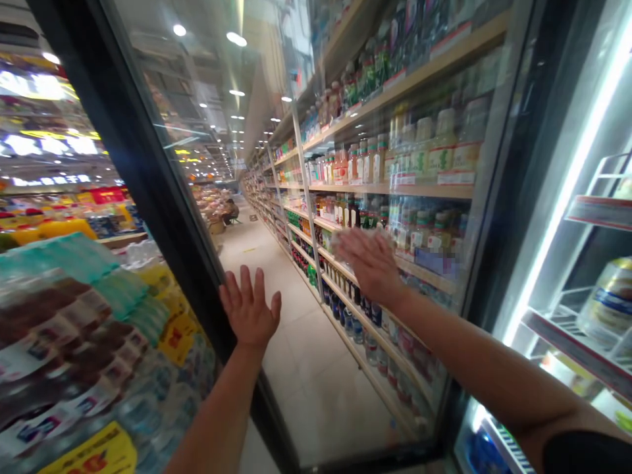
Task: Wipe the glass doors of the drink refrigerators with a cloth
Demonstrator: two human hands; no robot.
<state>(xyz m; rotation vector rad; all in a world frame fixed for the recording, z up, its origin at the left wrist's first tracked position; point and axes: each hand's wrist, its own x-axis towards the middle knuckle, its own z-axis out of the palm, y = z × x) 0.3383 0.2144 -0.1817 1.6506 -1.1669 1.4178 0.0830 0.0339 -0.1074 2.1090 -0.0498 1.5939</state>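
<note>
A glass cooler door [306, 368] with a black frame stands swung open in front of me. My left hand [251, 308] lies flat with its fingers spread, against the glass beside the left part of the frame. Higher and further right, my right hand [370, 266] is pressed to the pane, palm toward the glass and blurred by motion. A pale, crumpled cloth [340, 242] shows at its fingertips; most of it is hidden under the hand. Drink bottles show in the pane behind both hands.
To the right are lit cooler shelves [582, 349] with wire racks and a jar-like container [612, 299]. Shrink-wrapped bottle packs [64, 342] are stacked at the left. A tiled aisle [247, 247] and a seated person [230, 210] appear through or in the glass.
</note>
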